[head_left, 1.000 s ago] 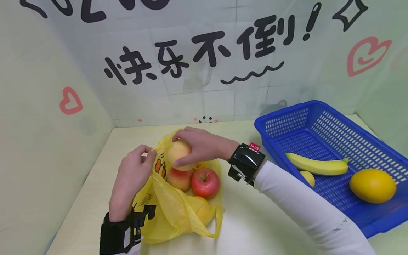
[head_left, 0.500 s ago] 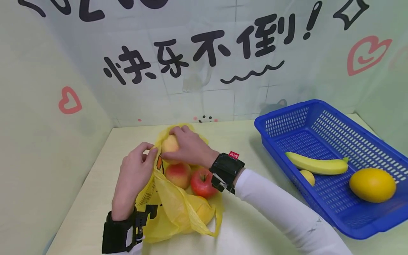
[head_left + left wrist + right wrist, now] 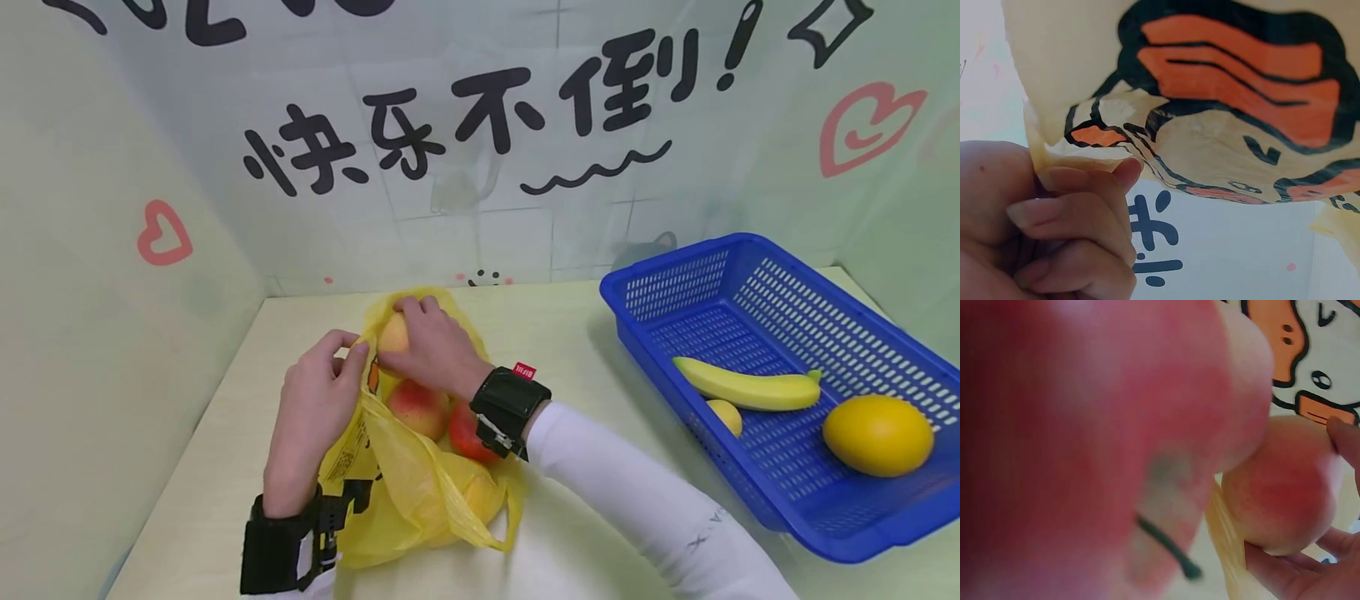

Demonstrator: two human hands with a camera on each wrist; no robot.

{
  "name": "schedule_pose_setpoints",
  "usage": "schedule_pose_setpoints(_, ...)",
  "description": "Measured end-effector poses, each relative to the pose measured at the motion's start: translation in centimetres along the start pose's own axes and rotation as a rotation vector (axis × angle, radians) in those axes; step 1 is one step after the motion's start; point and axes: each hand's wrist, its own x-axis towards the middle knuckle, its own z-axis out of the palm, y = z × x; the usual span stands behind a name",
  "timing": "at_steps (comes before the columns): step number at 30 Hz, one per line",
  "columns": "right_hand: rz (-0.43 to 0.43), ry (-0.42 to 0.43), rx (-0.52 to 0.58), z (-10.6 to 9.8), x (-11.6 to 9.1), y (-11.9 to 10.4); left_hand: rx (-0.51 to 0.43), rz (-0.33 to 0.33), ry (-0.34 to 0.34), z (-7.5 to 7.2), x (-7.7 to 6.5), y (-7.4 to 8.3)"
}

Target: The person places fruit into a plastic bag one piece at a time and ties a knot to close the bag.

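Above a pale bench (image 3: 570, 358), a person's left grip (image 3: 318, 408) is pinching the edge of a yellow plastic bag (image 3: 397, 492), narrowed to the fingertips, while the right grip (image 3: 438, 346) is curling around a yellow-and-red peach (image 3: 1282, 487), spread only as wide as the fruit, inside the bag's mouth. A second peach (image 3: 418, 408) and a red apple (image 3: 465, 435) are lying near it; a blue basket (image 3: 697, 321) is sitting well apart at right.

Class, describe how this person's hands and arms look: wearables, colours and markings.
The left hand and right hand are ungloved. The left wrist band and right wrist band are black, the right with a red tag. The left sleeve and right sleeve are white, the right with small grey marks.
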Motion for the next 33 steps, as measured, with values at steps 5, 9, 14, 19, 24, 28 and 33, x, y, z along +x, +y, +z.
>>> schedule_pose_setpoints(5,0.011,0.001,0.009,0.6,0.2,0.1,-0.004,-0.013,0.004,0.0,0.0,0.0)
schedule_pose_setpoints(9,0.015,0.004,-0.015,0.9,0.3,0.2,-0.008,-0.012,0.010,0.0,0.0,0.1)
schedule_pose_setpoints(14,0.008,-0.017,-0.009,1.3,0.5,0.2,-0.011,-0.022,0.018,-0.1,0.0,0.1)
schedule_pose_setpoints(19,-0.004,-0.048,-0.027,1.6,0.8,0.3,-0.017,-0.045,0.024,-0.2,0.1,0.0)
schedule_pose_setpoints(24,0.004,-0.069,-0.067,1.6,1.0,0.8,-0.012,-0.060,0.029,-0.3,0.3,-0.1)
schedule_pose_setpoints(28,-0.005,-0.113,-0.062,1.5,1.1,1.4,0.005,-0.070,0.020,-0.2,0.4,-0.2)
schedule_pose_setpoints(33,0.002,-0.177,-0.017,1.5,1.2,1.9,0.012,-0.083,0.012,-0.1,0.4,-0.2)
